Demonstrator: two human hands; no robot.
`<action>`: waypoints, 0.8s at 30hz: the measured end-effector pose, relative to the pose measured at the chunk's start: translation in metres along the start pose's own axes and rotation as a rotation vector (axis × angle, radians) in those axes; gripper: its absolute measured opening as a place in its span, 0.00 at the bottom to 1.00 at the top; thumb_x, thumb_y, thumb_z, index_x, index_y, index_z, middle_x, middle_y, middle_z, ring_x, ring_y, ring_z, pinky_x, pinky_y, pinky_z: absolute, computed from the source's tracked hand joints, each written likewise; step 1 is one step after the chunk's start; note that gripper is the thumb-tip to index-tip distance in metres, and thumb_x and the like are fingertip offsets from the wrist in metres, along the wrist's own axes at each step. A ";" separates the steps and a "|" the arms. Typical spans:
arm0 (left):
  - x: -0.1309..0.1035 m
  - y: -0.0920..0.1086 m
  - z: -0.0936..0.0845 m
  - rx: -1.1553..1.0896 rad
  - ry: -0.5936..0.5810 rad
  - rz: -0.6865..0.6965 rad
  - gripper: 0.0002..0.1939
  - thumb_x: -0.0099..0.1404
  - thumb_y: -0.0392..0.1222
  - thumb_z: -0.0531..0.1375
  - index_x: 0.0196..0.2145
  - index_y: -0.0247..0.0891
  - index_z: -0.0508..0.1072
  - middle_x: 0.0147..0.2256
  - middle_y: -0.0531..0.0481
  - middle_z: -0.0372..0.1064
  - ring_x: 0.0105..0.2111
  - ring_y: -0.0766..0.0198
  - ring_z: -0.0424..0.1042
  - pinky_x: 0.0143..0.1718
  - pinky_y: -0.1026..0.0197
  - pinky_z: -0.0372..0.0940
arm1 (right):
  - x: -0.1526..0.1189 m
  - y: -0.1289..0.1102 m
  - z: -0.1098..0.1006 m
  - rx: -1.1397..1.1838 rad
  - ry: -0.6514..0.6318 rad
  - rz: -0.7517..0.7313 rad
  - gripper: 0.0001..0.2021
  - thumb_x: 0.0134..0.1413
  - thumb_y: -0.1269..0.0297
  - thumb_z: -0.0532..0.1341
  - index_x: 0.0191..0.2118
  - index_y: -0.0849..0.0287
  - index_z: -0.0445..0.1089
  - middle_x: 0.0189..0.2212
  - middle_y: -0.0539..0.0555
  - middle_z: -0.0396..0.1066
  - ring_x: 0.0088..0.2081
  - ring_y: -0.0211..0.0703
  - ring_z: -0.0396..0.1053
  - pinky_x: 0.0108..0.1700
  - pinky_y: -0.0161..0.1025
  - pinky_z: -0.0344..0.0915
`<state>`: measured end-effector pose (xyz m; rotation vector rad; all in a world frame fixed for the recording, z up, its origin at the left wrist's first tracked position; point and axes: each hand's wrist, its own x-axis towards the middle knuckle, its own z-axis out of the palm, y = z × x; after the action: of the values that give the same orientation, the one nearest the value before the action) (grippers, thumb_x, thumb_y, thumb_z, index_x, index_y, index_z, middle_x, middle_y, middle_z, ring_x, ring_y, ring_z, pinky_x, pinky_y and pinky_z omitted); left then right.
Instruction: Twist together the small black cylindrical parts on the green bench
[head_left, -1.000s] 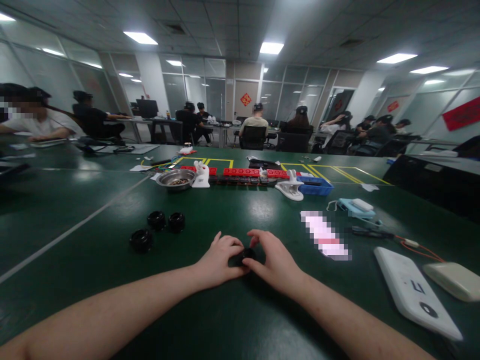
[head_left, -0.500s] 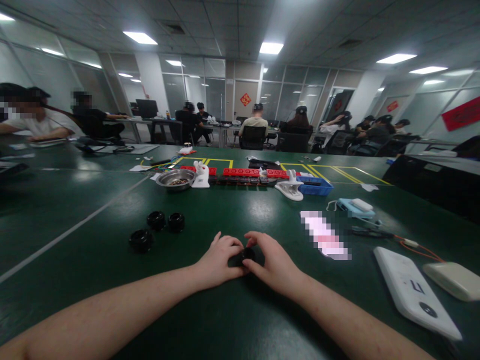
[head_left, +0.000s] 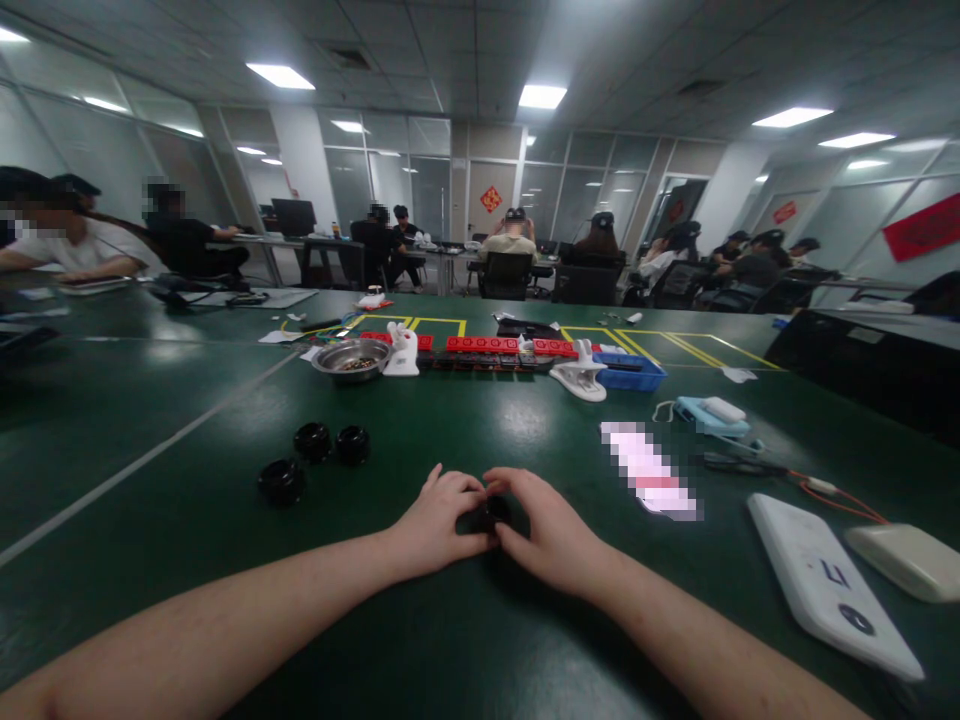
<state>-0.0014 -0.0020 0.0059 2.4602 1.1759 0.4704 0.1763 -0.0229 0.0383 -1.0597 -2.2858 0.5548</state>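
Note:
Between my two hands, low over the green table, is a small black round part [head_left: 496,510]. My left hand [head_left: 444,515] wraps its fingers and thumb round the left side of it. On its right side my right hand [head_left: 546,525] has thumb and fingers curved against it, fingertips close to those of the left. The lower side of the part is hidden by the fingers. Away to the left, three similar black round parts stand on the table: one [head_left: 282,482] nearer me, one [head_left: 312,441] behind it, and one [head_left: 352,445] beside that.
Farther back are a metal bowl [head_left: 352,360], two white stands [head_left: 403,352] [head_left: 581,372], a red strip [head_left: 487,344] and a blue tray [head_left: 651,378]. A blurred pink item, a light blue device [head_left: 712,417], cables and a white device [head_left: 832,580] lie right. People sit beyond.
My right hand's fingertips have shifted slightly around the black part, the index finger moving a little left. My left hand has stayed still. A seated person in the background has raised both arms.

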 end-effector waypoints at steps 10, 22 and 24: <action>0.000 -0.002 0.001 -0.002 -0.003 0.018 0.16 0.53 0.50 0.59 0.39 0.42 0.69 0.43 0.49 0.63 0.47 0.55 0.59 0.54 0.38 0.36 | 0.001 0.001 0.002 -0.065 0.006 0.033 0.18 0.41 0.68 0.61 0.42 0.58 0.60 0.37 0.54 0.65 0.39 0.46 0.63 0.43 0.46 0.61; 0.000 0.001 -0.001 -0.013 0.005 0.006 0.15 0.52 0.48 0.59 0.38 0.41 0.69 0.42 0.49 0.63 0.46 0.56 0.60 0.54 0.37 0.36 | 0.001 0.002 0.003 -0.071 0.026 0.058 0.18 0.42 0.66 0.61 0.42 0.59 0.60 0.36 0.54 0.65 0.39 0.46 0.62 0.42 0.46 0.61; 0.000 0.001 0.000 -0.012 0.008 -0.002 0.16 0.52 0.48 0.59 0.39 0.41 0.69 0.42 0.49 0.63 0.46 0.55 0.59 0.54 0.38 0.36 | 0.001 0.002 0.004 -0.052 0.009 0.033 0.17 0.42 0.71 0.59 0.43 0.59 0.60 0.37 0.54 0.65 0.40 0.45 0.62 0.43 0.45 0.61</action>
<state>-0.0010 -0.0025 0.0065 2.4486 1.1754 0.4851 0.1748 -0.0217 0.0345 -1.1245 -2.2903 0.5051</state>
